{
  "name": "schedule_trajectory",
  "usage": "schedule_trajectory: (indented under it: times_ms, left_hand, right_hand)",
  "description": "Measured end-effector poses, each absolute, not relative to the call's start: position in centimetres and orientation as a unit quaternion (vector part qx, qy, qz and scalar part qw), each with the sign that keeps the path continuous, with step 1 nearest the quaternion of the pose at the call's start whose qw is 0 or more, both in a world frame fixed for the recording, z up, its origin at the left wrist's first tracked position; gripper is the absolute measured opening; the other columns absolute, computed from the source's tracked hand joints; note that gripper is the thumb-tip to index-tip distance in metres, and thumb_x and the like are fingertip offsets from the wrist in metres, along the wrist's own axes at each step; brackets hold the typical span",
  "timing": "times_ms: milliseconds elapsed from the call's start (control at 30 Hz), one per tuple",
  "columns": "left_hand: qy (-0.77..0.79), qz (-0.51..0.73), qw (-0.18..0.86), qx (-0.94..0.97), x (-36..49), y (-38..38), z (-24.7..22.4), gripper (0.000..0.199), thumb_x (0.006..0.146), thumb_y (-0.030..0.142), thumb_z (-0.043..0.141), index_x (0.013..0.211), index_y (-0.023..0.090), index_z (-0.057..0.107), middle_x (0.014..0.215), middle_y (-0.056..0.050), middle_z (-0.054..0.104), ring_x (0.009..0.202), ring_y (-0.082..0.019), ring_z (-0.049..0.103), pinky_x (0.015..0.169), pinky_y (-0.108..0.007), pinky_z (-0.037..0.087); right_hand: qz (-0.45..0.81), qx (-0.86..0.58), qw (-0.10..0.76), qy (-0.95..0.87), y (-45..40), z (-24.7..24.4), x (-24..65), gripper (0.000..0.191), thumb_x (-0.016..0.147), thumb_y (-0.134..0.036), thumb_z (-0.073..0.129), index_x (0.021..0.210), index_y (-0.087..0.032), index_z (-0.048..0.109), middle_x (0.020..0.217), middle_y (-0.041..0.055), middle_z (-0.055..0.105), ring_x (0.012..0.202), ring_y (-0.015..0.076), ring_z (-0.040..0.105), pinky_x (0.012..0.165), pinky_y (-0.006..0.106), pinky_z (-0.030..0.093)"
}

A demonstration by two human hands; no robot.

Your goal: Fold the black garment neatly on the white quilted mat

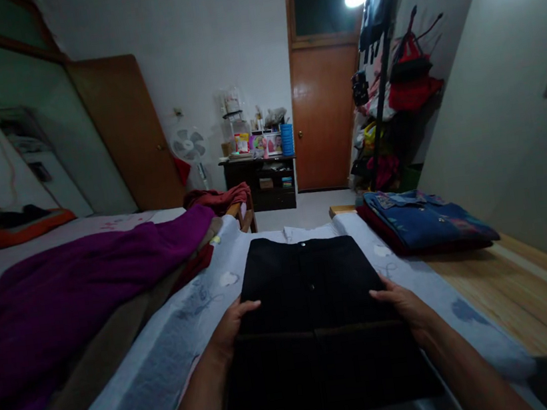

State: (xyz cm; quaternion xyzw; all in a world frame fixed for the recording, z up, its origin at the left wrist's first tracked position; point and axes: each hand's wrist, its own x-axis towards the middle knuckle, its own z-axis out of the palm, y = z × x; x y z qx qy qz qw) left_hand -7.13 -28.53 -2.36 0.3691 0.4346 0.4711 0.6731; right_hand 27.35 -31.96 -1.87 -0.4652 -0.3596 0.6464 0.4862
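A black buttoned garment lies folded in a near-rectangle in front of me, on the light patterned bedsheet. Two round buttons show down its middle line, and a crease runs across it below them. My left hand grips its left edge, thumb on top and the other fingers hidden at the side or underneath. On the opposite edge my right hand holds it the same way. Whether it is a shirt or a jacket I cannot tell.
To the right, a folded blue denim garment tops a dark red one on a wooden board. Purple cloth spreads over the left side. Beyond the bed are a white fan, a dark cabinet and a black pole with a lamp.
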Motion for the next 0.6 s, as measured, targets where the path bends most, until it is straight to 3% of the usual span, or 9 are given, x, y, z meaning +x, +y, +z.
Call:
schedule_trajectory:
  times_ms: [200,367,467,600]
  left_hand:
    - [0.436,0.446,0.669,0.404,-7.8,-33.3,-4.8,0.057,0.066,0.025,0.067,0.122,0.022,0.057,0.111,-0.007,0.07,0.103,-0.029,0.065,0.091,-0.042,0.05]
    - [0.493,0.424,0.618,0.441,-8.1,-33.7,-7.6,0.057,0.065,0.023,0.065,0.121,0.018,0.054,0.115,-0.009,0.067,0.106,-0.028,0.063,0.093,-0.041,0.048]
    - [0.606,0.378,0.467,0.521,-7.8,-33.4,-7.6,0.056,0.07,0.023,0.061,0.124,0.015,0.05,0.121,-0.014,0.063,0.113,-0.029,0.058,0.096,-0.041,0.044]
    - [0.704,0.312,0.107,0.629,-5.2,-34.3,-5.5,0.061,0.081,0.023,0.052,0.139,0.014,0.035,0.141,-0.018,0.044,0.13,-0.033,0.04,0.106,-0.049,0.029]
  right_hand:
    - [0.624,-0.498,0.475,-0.37,-36.4,-5.2,27.0,0.065,0.065,-0.027,0.065,0.129,-0.027,0.048,0.116,0.005,0.067,0.099,0.0256,0.066,0.089,0.042,0.051]
    - [0.597,-0.552,0.458,-0.36,-36.8,-9.1,27.6,0.053,0.065,-0.028,0.064,0.117,-0.022,0.054,0.11,0.0066,0.069,0.098,0.0253,0.066,0.092,0.043,0.049]
    - [0.514,-0.617,0.433,-0.41,-36.4,-10.3,28.2,0.051,0.068,-0.029,0.06,0.118,-0.021,0.054,0.113,0.0076,0.067,0.103,0.0253,0.063,0.096,0.043,0.046]
    - [0.272,-0.688,0.378,-0.557,-35.7,-10.0,27.8,0.062,0.072,-0.029,0.056,0.132,-0.018,0.044,0.129,0.0122,0.056,0.123,0.0286,0.049,0.107,0.046,0.034]
